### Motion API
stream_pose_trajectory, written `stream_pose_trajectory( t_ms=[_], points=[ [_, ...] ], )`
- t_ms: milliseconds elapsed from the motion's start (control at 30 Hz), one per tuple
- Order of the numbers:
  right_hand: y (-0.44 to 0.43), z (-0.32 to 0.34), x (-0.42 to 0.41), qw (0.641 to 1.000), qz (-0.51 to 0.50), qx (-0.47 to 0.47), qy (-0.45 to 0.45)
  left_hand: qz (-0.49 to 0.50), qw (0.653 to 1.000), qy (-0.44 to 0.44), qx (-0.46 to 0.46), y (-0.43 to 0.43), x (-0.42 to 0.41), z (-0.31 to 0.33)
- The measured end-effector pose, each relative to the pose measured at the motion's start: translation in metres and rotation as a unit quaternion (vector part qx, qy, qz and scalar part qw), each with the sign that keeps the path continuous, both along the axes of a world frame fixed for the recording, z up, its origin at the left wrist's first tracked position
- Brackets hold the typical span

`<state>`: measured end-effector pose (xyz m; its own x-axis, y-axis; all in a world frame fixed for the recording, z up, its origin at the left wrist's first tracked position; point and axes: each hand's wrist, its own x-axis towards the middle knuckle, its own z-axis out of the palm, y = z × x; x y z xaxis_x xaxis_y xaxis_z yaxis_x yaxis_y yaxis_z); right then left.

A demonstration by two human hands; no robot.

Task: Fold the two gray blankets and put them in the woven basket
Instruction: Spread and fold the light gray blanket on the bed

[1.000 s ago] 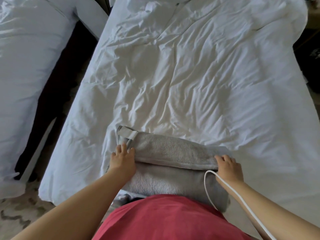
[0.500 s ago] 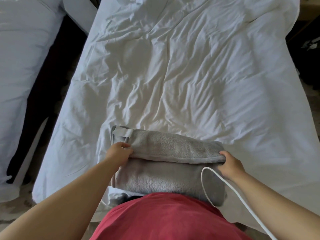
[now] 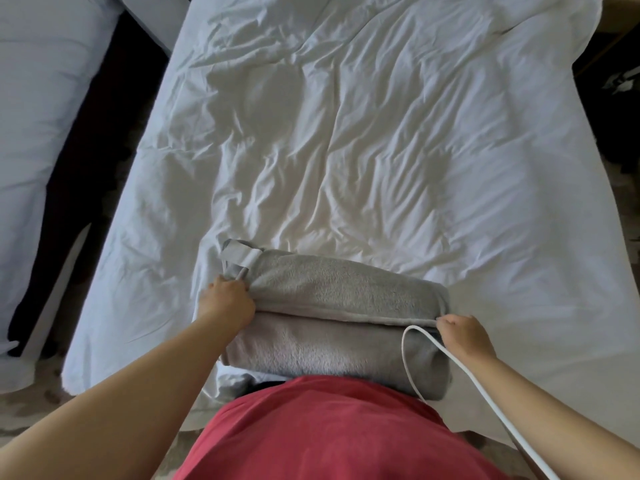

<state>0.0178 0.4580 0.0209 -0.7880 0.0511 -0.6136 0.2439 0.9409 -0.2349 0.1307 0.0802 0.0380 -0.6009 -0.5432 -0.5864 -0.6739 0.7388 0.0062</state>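
A folded gray blanket [image 3: 346, 289] lies across the near edge of the white bed [image 3: 381, 150], stacked in two thick layers, the lower layer [image 3: 311, 348] nearest my body. My left hand [image 3: 227, 303] grips the left end of the upper layer, fingers curled into the fold beside a gray strap. At the right end my right hand [image 3: 462, 336] pinches the upper layer's hem. No woven basket is in view.
A white cable [image 3: 450, 365] loops over the blanket's right end and runs down past my right arm. A second white bed [image 3: 38, 133] stands to the left, across a dark gap [image 3: 86, 174]. My red shirt [image 3: 329, 434] covers the bottom middle.
Both hands went from lying flat on the blanket to gripping the ends of its upper layer. The fold's near edge has been drawn slightly toward me.
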Motion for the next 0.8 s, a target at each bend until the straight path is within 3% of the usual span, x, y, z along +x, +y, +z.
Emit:
stream_pose_trajectory(
  t_ms=[67, 167, 300, 433, 600, 800],
  points=[
    [-0.004, -0.002, -0.003, 0.999, -0.044, -0.004, 0.012, -0.04, 0.998, -0.024, -0.052, 0.013, -0.009, 0.01],
    [-0.011, -0.007, -0.011, 0.998, -0.055, 0.011, 0.002, -0.085, 0.996, 0.004, -0.036, 0.035, -0.026, 0.02],
    [-0.013, -0.019, -0.013, 0.984, -0.17, -0.02, -0.043, -0.159, 0.974, 0.055, 0.153, 0.072, -0.046, 0.018],
    [-0.003, -0.034, -0.002, 0.943, -0.28, -0.107, -0.147, -0.149, 0.946, -0.002, 0.287, 0.104, -0.053, -0.002],
    [0.018, -0.049, 0.006, 0.872, -0.323, -0.251, -0.269, -0.168, 0.947, -0.04, 0.27, 0.114, -0.048, -0.023],
    [0.021, -0.044, 0.01, 0.824, -0.363, -0.311, -0.306, -0.177, 0.941, -0.059, 0.284, 0.109, -0.041, -0.027]
  ],
)
